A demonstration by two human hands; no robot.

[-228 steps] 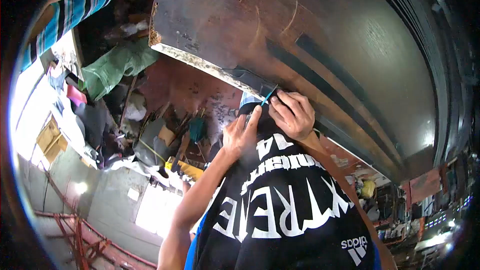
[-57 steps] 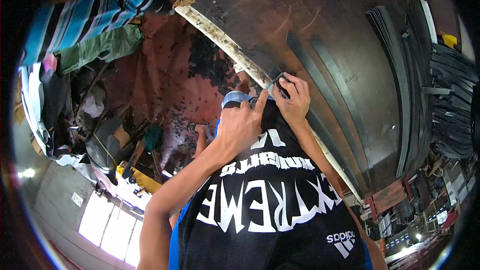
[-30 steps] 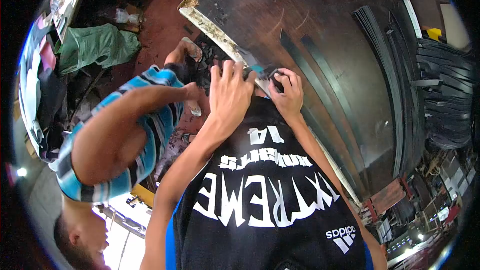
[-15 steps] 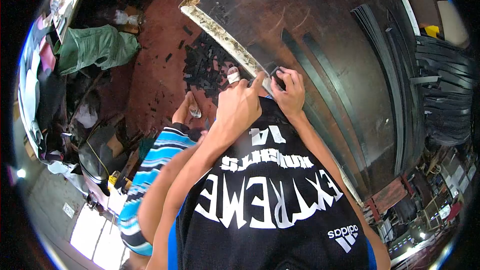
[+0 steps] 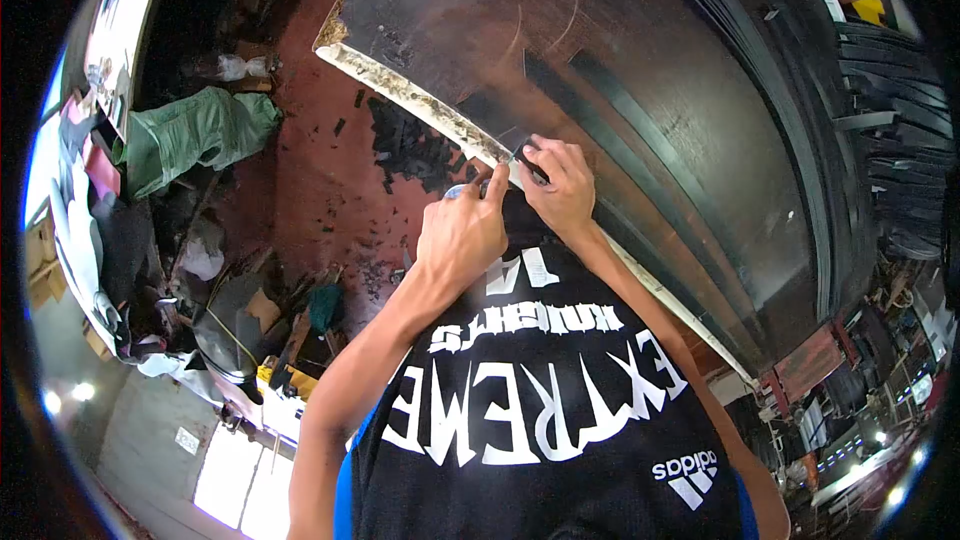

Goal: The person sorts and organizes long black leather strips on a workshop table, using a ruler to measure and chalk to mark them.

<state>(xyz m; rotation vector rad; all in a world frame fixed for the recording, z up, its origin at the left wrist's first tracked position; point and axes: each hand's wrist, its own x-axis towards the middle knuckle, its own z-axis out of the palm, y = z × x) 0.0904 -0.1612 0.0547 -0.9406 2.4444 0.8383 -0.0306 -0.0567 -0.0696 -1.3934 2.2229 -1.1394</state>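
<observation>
Both my hands are at the pale, chipped edge point(image 5: 420, 105) of a dark tabletop point(image 5: 690, 70). My right hand point(image 5: 562, 190) rests over this edge, its fingers closed around a small dark piece point(image 5: 530, 162); exactly what it is I cannot make out. Close beside it, my left hand point(image 5: 463, 230) has its index finger stretched up to the edge and the other fingers curled. Whatever those curled fingers may hold is hidden. Long flat black strips point(image 5: 645, 125) lie on the tabletop beyond my right hand.
A bundle of long dark strips point(image 5: 765, 80) curves along the table's right side, with a heap of black strips point(image 5: 900, 170) past it. Black scraps point(image 5: 410, 145) litter the red floor point(image 5: 310, 170). A green sack point(image 5: 210, 140) and clutter stand to the left.
The view has shifted, and the striped shorts and bare foot at left are out of sight. Both hands remain together at the table edge, with the left index finger still against it.
</observation>
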